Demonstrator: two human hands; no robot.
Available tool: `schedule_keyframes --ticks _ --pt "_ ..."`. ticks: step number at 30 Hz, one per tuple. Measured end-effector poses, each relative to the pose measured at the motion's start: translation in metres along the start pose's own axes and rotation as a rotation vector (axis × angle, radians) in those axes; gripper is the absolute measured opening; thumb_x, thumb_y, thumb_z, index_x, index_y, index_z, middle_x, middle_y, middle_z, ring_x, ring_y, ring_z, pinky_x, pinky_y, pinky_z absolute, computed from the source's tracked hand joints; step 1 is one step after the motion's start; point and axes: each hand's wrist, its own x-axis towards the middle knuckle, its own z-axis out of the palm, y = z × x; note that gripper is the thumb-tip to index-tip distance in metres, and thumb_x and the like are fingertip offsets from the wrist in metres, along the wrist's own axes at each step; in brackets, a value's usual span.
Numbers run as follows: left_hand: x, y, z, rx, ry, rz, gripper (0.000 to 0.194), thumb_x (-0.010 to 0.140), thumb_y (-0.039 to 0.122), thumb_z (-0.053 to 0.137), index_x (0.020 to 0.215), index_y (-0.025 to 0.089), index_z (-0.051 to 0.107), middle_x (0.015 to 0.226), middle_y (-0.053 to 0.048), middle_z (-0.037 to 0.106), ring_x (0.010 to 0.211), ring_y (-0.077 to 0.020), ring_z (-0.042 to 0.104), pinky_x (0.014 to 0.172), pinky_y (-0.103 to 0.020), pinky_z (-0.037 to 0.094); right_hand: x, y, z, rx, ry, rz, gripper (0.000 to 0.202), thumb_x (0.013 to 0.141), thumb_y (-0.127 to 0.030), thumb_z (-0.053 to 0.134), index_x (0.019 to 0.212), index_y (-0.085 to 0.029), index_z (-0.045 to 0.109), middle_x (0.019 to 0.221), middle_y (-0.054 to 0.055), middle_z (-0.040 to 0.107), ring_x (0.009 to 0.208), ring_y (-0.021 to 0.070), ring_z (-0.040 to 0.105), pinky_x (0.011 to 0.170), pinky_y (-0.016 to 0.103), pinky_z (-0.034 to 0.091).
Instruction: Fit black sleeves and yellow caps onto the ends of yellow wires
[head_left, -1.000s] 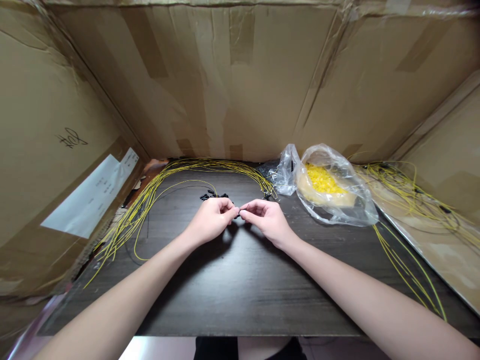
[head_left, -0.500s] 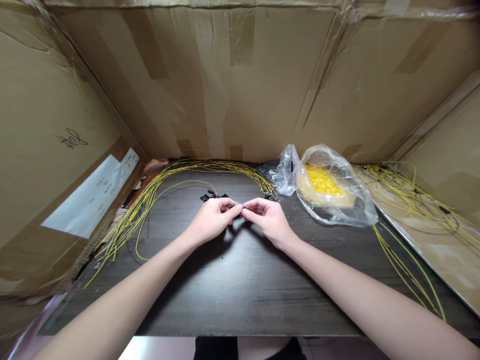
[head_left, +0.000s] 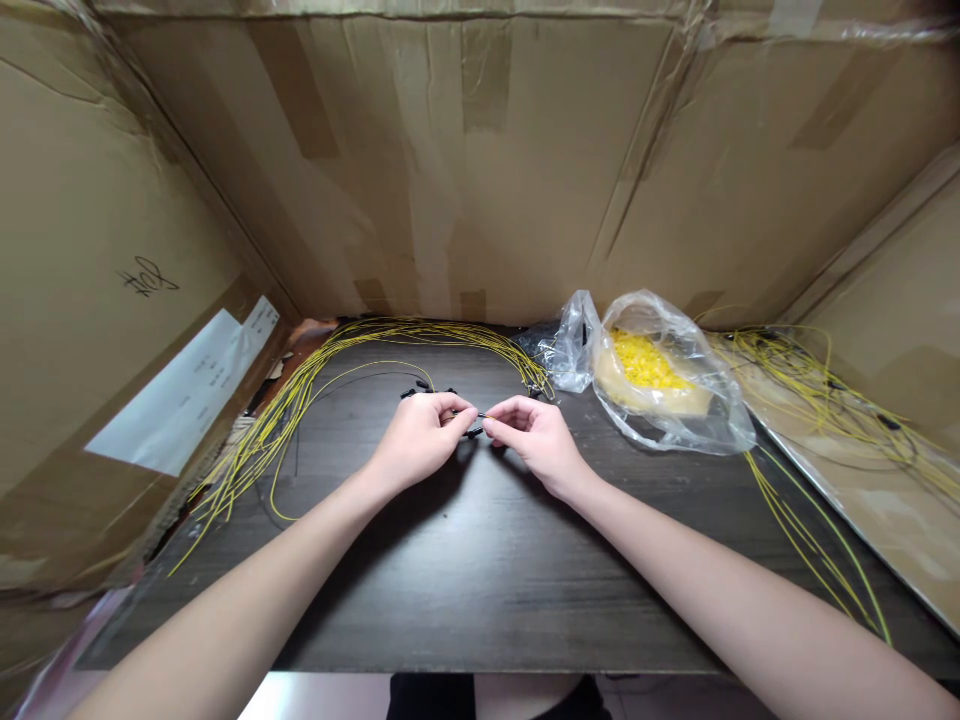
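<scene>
My left hand (head_left: 420, 435) is closed in a pinch, thumb against fingers, and my right hand (head_left: 541, 440) pinches close beside it. A thin dark and yellow wire end (head_left: 483, 416) spans the small gap between the two sets of fingertips. Whether a small fitting sits on it is too small to tell. Several small black connectors (head_left: 409, 393) lie on the table just behind my left hand, partly hidden by it. Another black piece (head_left: 474, 433) shows below the fingertips. A yellow wire (head_left: 375, 364) arcs from the left toward the back of my left hand.
A bundle of yellow wires (head_left: 300, 375) curves along the left and back of the dark table (head_left: 450, 580). A clear bag of yellow pieces (head_left: 649, 360) stands right of my hands, beside a smaller clear bag (head_left: 574, 345). More wires (head_left: 817, 375) lie on cardboard at right. Cardboard walls (head_left: 420, 150) surround the table.
My fingertips have drawn slightly apart, the left ones shifting left. A dark stretch now shows between them, and a black piece is visible beneath.
</scene>
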Motion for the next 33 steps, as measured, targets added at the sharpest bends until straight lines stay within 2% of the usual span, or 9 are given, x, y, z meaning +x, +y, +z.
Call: schedule_keyframes --ticks 10,22,33 --pt "0.0009 -0.0063 -0.0001 0.109 0.081 0.032 0.030 0.088 0.039 0.055 0.086 0.018 0.075 0.065 -0.002 0.068 0.057 -0.0159 0.055 0.058 -0.027 0.037 0.0008 -0.0029 0.0004 0.027 -0.011 0.012 0.030 0.069 -0.039 0.081 0.082 -0.016 0.067 0.076 0.003 0.067 0.062 0.0134 0.059 0.061 0.027 0.050" --pt "-0.0018 -0.0013 -0.0004 0.150 0.106 0.088 0.026 0.088 0.034 0.055 0.082 0.017 0.074 0.056 0.000 0.061 0.051 -0.0135 0.049 0.058 -0.027 0.036 -0.0006 -0.0044 0.0000 -0.002 0.007 0.001 0.031 0.073 -0.044 0.077 0.078 -0.016 0.065 0.072 0.003 0.065 0.062 0.0136 0.059 0.060 0.027 0.050" --pt "-0.0013 -0.0016 -0.0008 0.159 0.121 0.088 0.025 0.088 0.033 0.056 0.082 0.017 0.074 0.061 -0.001 0.066 0.051 -0.0136 0.050 0.058 -0.027 0.037 -0.0011 -0.0056 0.0006 -0.001 0.023 0.007 0.029 0.073 -0.042 0.076 0.075 -0.017 0.063 0.070 0.003 0.064 0.061 0.0140 0.059 0.059 0.027 0.050"
